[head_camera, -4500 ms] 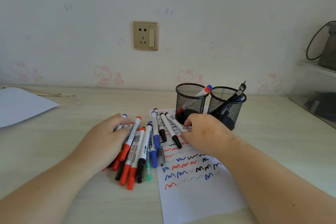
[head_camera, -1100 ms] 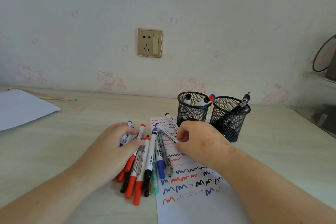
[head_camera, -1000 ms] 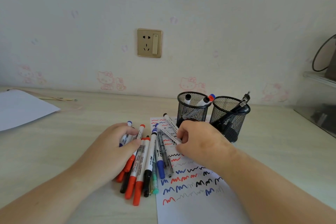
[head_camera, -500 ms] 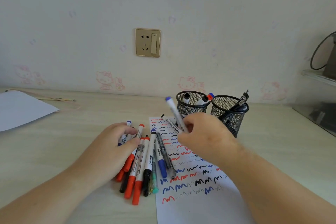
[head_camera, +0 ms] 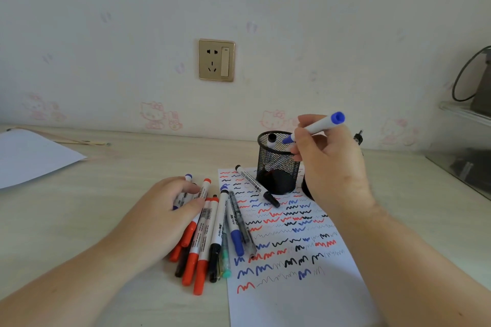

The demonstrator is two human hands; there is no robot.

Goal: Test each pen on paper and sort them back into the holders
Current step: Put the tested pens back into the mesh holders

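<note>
Head view: we see the right hand (head_camera: 329, 164) pinching a blue-capped marker (head_camera: 316, 127) in its fingers, tilted over the left mesh holder (head_camera: 277, 164), which already has a few pens inside. The second holder is mostly hidden behind that hand. The left hand (head_camera: 162, 218) lies flat, fingers relaxed, on the pen pile (head_camera: 210, 236) on the worktop. The test paper (head_camera: 287, 233) is full of squiggles, one black marker (head_camera: 256, 186) on it. We judge about a dozen pens unsorted.

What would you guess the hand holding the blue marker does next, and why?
Probably it lowers the blue marker into the left mesh holder. The right hand pinches it tilted right above that holder's rim, where a black-capped marker already stands. The left hand rests on the untested pile.
</note>
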